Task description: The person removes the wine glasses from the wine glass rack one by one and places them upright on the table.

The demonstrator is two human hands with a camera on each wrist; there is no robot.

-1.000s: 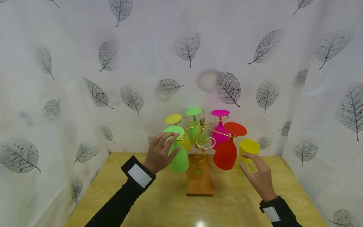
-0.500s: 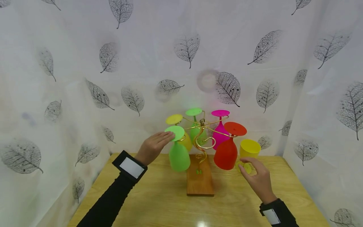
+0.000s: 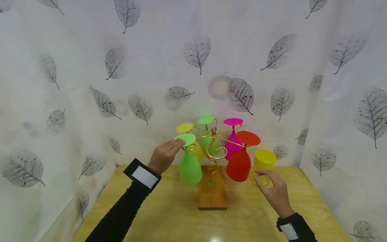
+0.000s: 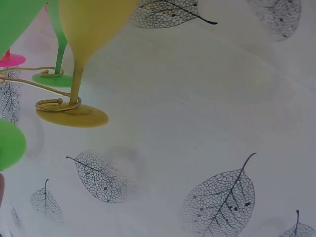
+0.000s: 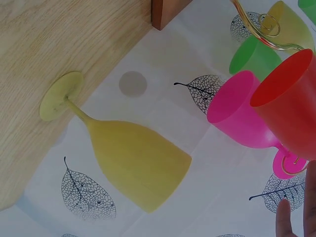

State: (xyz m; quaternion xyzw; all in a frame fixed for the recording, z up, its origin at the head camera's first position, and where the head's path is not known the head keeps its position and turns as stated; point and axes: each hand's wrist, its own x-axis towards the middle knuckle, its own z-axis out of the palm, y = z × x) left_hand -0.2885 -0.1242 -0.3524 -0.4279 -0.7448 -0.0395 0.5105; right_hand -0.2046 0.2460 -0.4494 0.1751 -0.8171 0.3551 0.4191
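1. Matte light-green goblet [image 3: 190, 169]: upside down on the gold wire rack [image 3: 213, 132]; my left hand [image 3: 164, 155], fingers straight, touches its foot.
2. Five hang, seemingly done; an upright matte yellow goblet [image 3: 264, 159] remains on the wood-grain table [image 3: 169, 216].
3. My empty right hand [image 3: 275, 192], thumb and fingers parted, is near it.

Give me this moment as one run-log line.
left hand: at base of front green glass | right hand: near upright yellow glass, not gripping | rack: red glass, pink glass hanging inverted
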